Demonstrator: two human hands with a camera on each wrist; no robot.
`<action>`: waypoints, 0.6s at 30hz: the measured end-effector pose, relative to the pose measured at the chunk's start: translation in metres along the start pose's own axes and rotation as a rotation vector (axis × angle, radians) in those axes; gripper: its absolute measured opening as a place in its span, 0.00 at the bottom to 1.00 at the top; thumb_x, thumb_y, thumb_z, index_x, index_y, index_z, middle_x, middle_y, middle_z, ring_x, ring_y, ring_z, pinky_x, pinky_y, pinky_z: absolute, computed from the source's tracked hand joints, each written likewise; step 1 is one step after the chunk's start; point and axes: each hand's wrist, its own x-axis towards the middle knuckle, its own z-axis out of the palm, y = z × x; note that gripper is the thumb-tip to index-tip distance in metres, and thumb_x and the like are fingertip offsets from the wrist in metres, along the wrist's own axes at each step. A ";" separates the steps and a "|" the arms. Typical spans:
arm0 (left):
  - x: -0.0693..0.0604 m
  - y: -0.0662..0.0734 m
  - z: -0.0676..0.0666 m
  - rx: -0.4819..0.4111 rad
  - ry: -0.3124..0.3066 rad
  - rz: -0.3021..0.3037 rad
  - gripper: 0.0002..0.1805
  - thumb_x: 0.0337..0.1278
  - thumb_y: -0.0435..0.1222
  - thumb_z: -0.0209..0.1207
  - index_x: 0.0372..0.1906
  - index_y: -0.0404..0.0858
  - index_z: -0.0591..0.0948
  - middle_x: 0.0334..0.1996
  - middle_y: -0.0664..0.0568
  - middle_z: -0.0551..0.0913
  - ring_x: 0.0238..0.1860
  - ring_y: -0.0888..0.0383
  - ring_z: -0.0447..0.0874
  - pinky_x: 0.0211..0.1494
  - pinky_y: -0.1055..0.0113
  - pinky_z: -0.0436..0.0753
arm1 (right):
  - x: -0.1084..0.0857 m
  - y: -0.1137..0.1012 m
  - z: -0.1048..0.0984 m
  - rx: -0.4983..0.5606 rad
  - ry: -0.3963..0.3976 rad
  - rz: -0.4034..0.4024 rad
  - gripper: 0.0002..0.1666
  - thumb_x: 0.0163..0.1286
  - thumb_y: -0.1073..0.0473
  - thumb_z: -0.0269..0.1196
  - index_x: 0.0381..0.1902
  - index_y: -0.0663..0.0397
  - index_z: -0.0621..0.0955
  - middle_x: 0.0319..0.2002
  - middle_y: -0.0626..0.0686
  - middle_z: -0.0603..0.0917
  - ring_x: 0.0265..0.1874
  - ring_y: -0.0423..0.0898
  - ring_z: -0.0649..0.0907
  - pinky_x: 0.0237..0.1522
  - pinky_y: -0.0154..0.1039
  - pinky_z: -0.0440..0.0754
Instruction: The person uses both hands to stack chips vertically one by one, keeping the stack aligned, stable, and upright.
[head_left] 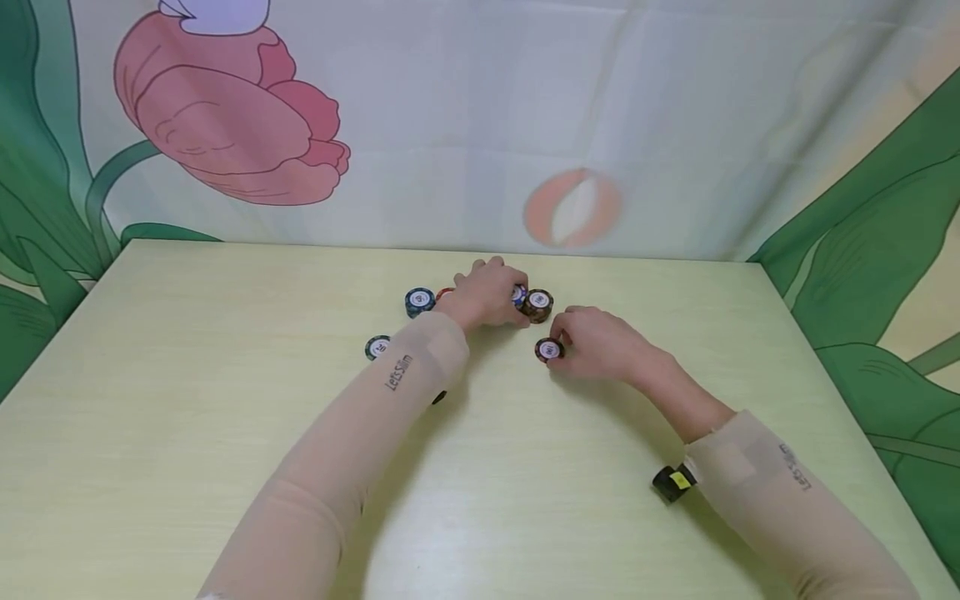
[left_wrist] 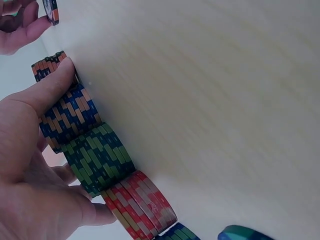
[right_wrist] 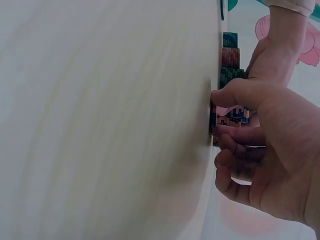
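Note:
Poker chips stand in a row of stacks near the table's back edge. My left hand reaches over them, thumb in front and fingers behind, gripping around the blue stack. The thumb tip lies against the orange-and-black stack at the row's right end. Beside the blue stack are a green stack and a red stack. My right hand pinches a single dark poker chip between thumb and finger, just in front of the row. The left forearm hides part of the row in the head view.
A dark green stack ends the row at left. Nearer me lies another green-edged chip, partly behind the left sleeve. The table meets a printed curtain at the back. A black wrist camera hangs below the right sleeve.

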 end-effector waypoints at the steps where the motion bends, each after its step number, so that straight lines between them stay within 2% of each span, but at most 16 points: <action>1: 0.000 0.000 0.000 -0.003 0.000 -0.002 0.24 0.56 0.50 0.74 0.55 0.48 0.83 0.57 0.44 0.73 0.59 0.43 0.68 0.59 0.37 0.70 | 0.000 0.000 0.001 -0.005 0.005 -0.005 0.13 0.62 0.53 0.72 0.38 0.57 0.85 0.32 0.49 0.79 0.31 0.47 0.77 0.36 0.44 0.78; 5: 0.000 0.001 -0.001 -0.008 -0.004 -0.005 0.24 0.56 0.50 0.74 0.56 0.48 0.83 0.58 0.43 0.73 0.60 0.42 0.68 0.58 0.37 0.70 | 0.000 0.001 0.001 -0.014 0.029 -0.002 0.13 0.62 0.52 0.69 0.37 0.55 0.82 0.35 0.49 0.81 0.33 0.47 0.80 0.38 0.45 0.81; 10: 0.001 0.001 0.000 0.002 -0.010 -0.010 0.25 0.56 0.51 0.74 0.57 0.48 0.82 0.58 0.44 0.73 0.60 0.43 0.67 0.59 0.37 0.70 | 0.000 0.000 -0.006 0.000 0.083 0.039 0.16 0.63 0.49 0.68 0.38 0.56 0.81 0.36 0.50 0.80 0.32 0.48 0.79 0.34 0.44 0.79; 15: 0.002 0.001 0.002 0.012 -0.008 -0.010 0.25 0.56 0.50 0.74 0.57 0.49 0.83 0.57 0.45 0.73 0.58 0.44 0.68 0.58 0.37 0.70 | 0.005 -0.001 -0.015 0.010 0.133 0.050 0.18 0.61 0.51 0.68 0.42 0.58 0.82 0.35 0.53 0.79 0.32 0.48 0.76 0.31 0.44 0.75; 18: 0.003 0.001 0.003 0.013 -0.004 -0.011 0.23 0.56 0.50 0.74 0.55 0.49 0.83 0.55 0.46 0.73 0.57 0.44 0.68 0.58 0.37 0.71 | 0.009 0.000 -0.015 0.016 0.156 0.063 0.18 0.60 0.52 0.66 0.44 0.58 0.82 0.39 0.54 0.80 0.34 0.49 0.77 0.33 0.45 0.77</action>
